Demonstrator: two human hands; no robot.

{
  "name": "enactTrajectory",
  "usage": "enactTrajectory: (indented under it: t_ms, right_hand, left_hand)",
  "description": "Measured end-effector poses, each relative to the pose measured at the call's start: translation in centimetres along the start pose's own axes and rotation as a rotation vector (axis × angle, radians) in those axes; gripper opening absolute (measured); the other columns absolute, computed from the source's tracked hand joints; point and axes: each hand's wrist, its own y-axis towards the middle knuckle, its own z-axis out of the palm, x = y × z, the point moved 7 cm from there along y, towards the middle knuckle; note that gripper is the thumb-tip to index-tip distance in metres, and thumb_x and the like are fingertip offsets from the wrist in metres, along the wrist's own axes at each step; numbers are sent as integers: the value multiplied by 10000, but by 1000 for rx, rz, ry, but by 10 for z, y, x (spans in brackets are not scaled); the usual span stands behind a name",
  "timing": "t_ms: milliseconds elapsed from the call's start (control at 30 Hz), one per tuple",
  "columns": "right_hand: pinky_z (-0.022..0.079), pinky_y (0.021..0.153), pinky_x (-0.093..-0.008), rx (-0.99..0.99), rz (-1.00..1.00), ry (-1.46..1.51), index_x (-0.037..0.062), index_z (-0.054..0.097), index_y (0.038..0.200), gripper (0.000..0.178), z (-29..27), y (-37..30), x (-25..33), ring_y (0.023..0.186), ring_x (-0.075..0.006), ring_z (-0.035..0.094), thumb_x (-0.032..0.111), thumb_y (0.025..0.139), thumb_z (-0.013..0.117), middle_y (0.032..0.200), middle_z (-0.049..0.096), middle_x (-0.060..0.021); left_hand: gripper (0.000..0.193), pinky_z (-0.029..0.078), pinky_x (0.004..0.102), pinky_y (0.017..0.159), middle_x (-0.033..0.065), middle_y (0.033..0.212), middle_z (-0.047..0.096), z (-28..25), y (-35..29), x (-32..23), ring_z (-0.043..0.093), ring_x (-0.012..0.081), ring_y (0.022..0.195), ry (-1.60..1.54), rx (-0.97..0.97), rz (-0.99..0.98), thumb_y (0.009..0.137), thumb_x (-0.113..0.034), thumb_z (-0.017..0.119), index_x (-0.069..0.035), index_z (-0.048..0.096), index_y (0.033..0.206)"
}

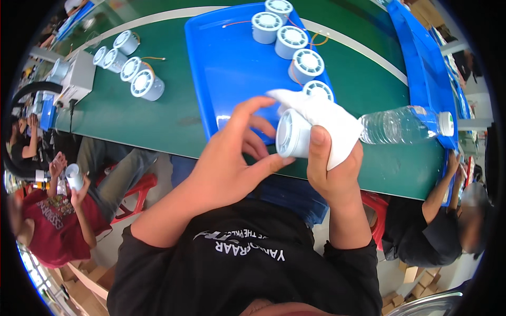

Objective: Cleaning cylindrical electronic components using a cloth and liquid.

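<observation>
Gripping a short, round, pale blue plastic cylinder with slots in its end, the right hand also holds a thin, soft white cloth. The cloth is around the back and top of the cylinder, and the right thumb presses along its side. The cylinder is up between the two hands, in front of the person's black shirt with pale letters, and its slotted end faces left. The left hand is partly open. Its fingers are bent, its thumb tip is at the bottom rim of the cylinder, and its pointing finger is near the edge of the cloth.

Past the hands is a big, flat, bright blue plastic tray on a dark green table. Five more pale blue cylinders are in a bent row along its right side, and some have thin orange wires. The closest one is partly hidden by the cloth. Another five pale blue cylinders are in a group on the table, left of the tray.

A clear plastic bottle with a white cap is just right of the cloth, with the cap pointing right. I cannot tell if it stands or lies down. On the far left, a co-worker in a dark red shirt holds a small white cup-shaped part.
</observation>
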Motion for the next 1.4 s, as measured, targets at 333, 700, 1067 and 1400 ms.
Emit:
enactTrajectory:
  t_ms: [333, 700, 1067, 1400]
  right_hand:
    - [491, 970, -445, 164, -238, -224, 5, 616, 1249, 501, 23, -7, 34, 1180, -388, 568, 285, 853, 739, 1276, 611, -183]
    - [512, 779, -414, 169, 398, -183, 3, 651, 1137, 308, -9, -18, -35, 849, -393, 659, 245, 1060, 478, 927, 684, -185]
    - [511, 804, -404, 233, 271, -124, 10, 624, 1155, 216, -8, -30, -23, 883, -403, 641, -9, 946, 574, 1009, 652, -180]
    - [504, 838, -345, -23, 399, 357, -47, 623, 1231, 294, -4, -40, -18, 977, -321, 670, 74, 964, 603, 1119, 680, -184]
  left_hand:
    - [680, 516, 335, 967, 159, 1251, 601, -4, -7, -2, 622, 215, 1170, -358, -47, 78, 789, 80, 744, -38, 353, 1332]
    - [584, 554, 372, 956, 220, 1321, 565, -8, -17, 1, 611, 320, 1219, -116, -47, 477, 746, 104, 761, -53, 514, 1251]
    - [625, 548, 419, 961, 280, 1415, 464, -5, -17, 8, 582, 353, 1256, -203, 38, 497, 756, 158, 686, -57, 418, 1278]
    - [541, 530, 417, 959, 295, 1331, 562, -10, -17, 5, 576, 403, 1269, -88, -41, 592, 753, 148, 688, -40, 492, 1222]
